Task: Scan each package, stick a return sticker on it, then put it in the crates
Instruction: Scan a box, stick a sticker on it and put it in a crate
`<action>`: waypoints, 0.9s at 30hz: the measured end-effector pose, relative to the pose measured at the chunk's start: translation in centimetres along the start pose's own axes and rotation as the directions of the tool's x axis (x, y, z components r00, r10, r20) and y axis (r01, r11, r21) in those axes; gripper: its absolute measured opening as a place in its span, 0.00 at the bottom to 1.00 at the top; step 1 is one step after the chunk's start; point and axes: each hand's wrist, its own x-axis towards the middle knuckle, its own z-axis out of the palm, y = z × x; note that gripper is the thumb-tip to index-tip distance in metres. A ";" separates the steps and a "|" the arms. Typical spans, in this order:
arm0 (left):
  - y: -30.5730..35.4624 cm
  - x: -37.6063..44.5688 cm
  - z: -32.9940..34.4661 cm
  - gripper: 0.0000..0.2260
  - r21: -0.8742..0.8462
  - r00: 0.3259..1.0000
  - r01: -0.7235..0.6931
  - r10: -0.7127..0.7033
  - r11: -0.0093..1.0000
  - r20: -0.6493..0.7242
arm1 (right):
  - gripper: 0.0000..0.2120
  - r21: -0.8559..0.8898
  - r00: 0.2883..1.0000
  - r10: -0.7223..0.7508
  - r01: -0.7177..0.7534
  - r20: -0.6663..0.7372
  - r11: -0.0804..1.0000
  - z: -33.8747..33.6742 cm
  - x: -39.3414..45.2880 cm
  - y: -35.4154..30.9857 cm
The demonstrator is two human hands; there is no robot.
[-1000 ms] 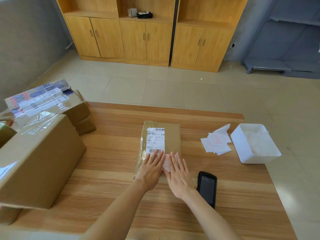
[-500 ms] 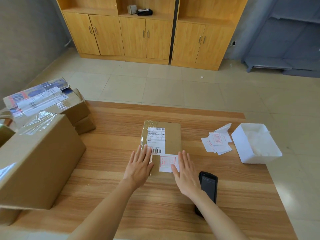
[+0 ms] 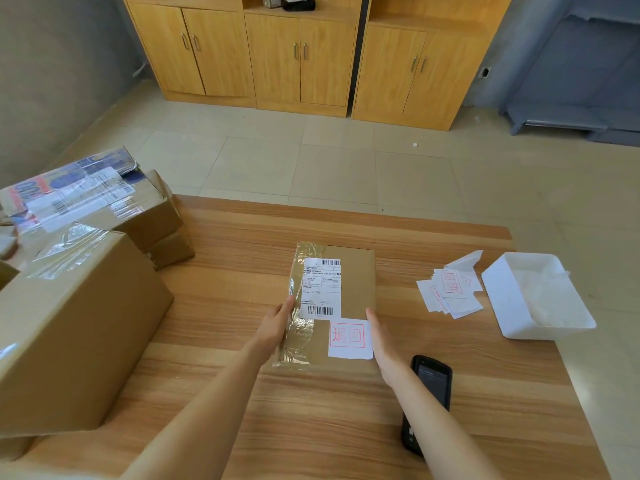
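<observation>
I see the flat brown package [image 3: 341,299] lying in the middle of the frame on the wooden table [image 3: 346,427], with the return sticker [image 3: 349,339] already on its near right corner, just below the white shipping label [image 3: 320,289]. My left hand [image 3: 275,329] lies against the package's left edge and my right hand [image 3: 381,337] against its right edge, fingers straight and together on both, pressed flat to the sides, not curled under. I judge the lift to the crates comes next, and no crate shows in the frame, so the carry goes somewhere I cannot see. The left side is wrapped in glossy tape, so a flat-handed squeeze may slip there and let the package tilt or drop. The sticker's right edge sits right at my right hand, and a dragging finger could peel or crease it. The black scanner [image 3: 427,393] lies under my right forearm at lower right, so a careless pull back could knock it off the table edge. The big boxes [image 3: 76,323] crowd the left of the frame, leaving little swing room that way.
</observation>
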 end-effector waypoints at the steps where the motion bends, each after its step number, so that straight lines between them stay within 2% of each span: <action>1: 0.1 0.0 0.0 0.29 -0.003 1.000 -0.004 0.004 1.000 0.014 | 0.28 0.011 1.000 0.015 -0.015 0.005 1.000 0.1 0.1 0.1; 4: -0.1 0.4 0.0 0.30 -0.024 1.000 -0.009 0.010 1.000 0.029 | 0.28 0.030 1.000 0.017 -0.017 -0.020 0.999 0.3 0.3 0.0; 6: -0.3 0.5 0.1 0.35 -0.042 0.999 -0.019 0.020 0.999 0.032 | 0.24 0.064 0.999 0.009 -0.005 -0.054 0.998 0.4 0.5 -0.1; 8: -0.6 0.7 0.3 0.40 -0.074 1.000 -0.023 0.024 0.997 0.013 | 0.21 0.079 0.996 0.001 0.006 -0.089 0.997 0.6 0.3 -0.3; 11: -0.5 0.6 0.7 0.40 -0.134 0.999 -0.022 0.018 0.991 -0.031 | 0.22 0.067 0.995 -0.007 0.013 -0.098 0.998 0.6 0.4 -0.6; 18: -0.1 0.2 0.1 0.46 -0.225 0.982 -0.045 0.002 0.973 -0.189 | 0.18 0.036 0.994 -0.106 0.107 -0.035 0.994 0.7 -0.9 -4.0; 24: 3.1 -5.2 -1.2 0.40 -0.285 0.941 -0.131 0.029 0.949 -0.337 | 0.23 -0.043 0.976 -0.201 0.206 0.086 0.978 1.6 -2.0 -7.1; 27: 2.9 -7.7 -2.0 0.47 -0.312 0.907 -0.184 0.039 0.932 -0.420 | 0.22 -0.091 0.953 -0.238 0.258 0.188 0.962 2.3 -3.2 -8.2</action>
